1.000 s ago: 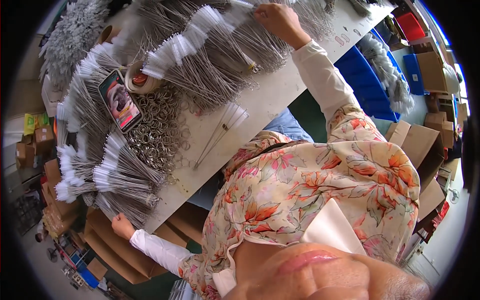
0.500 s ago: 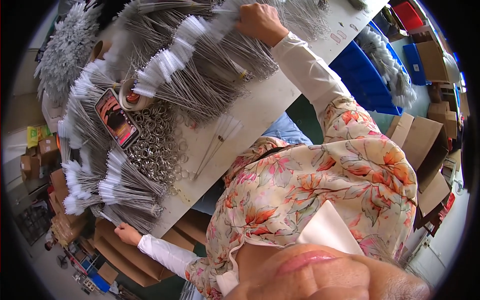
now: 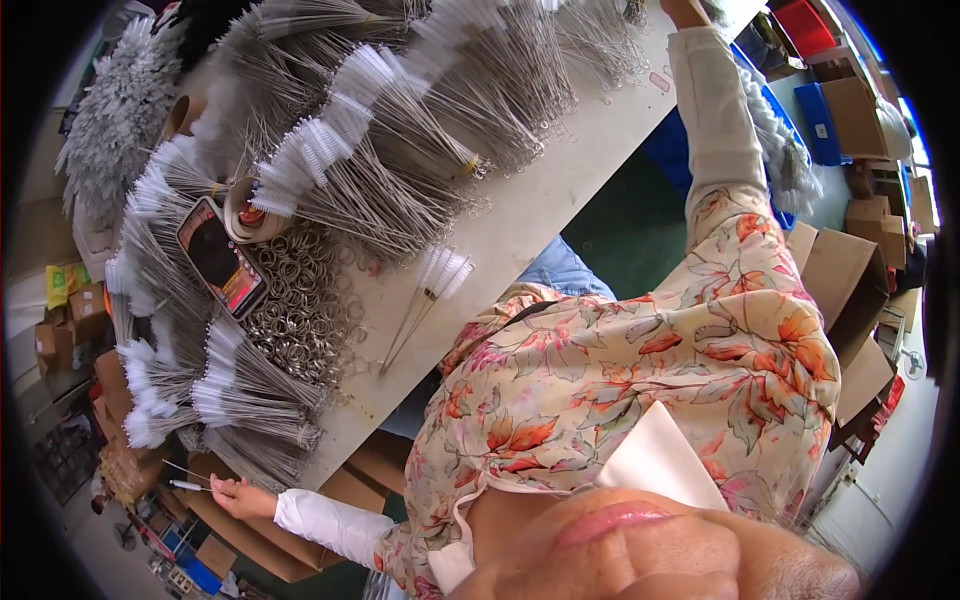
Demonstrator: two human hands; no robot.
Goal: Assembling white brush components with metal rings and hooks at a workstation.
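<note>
Bundles of thin wire-handled brushes (image 3: pixel 390 185) with white bristles cover the far and left parts of the white table (image 3: pixel 500 235). Off the table's left end, my left hand (image 3: pixel 242 497) is closed on a slim wire brush (image 3: pixel 187 485), its white part pointing left. A second thin wire shows just above it. My right hand (image 3: pixel 686 12) reaches to the top edge of the view, where its fingers are cut off. A few loose brushes (image 3: pixel 425 300) lie near the table's front edge, beside a heap of metal rings (image 3: pixel 295 315).
A phone (image 3: pixel 222 258) leans on a roll (image 3: pixel 250 212) among the rings. Cardboard boxes (image 3: pixel 285 535) stand below the table's left end. To the right, a blue bin (image 3: pixel 672 155) holds more brushes, with open cartons (image 3: pixel 840 285) close by. A white bristly pile (image 3: pixel 120 120) rises far left.
My right hand has left the brush bundles and moved right, to the top edge. My left hand has drawn down and away from the bundles with the brush.
</note>
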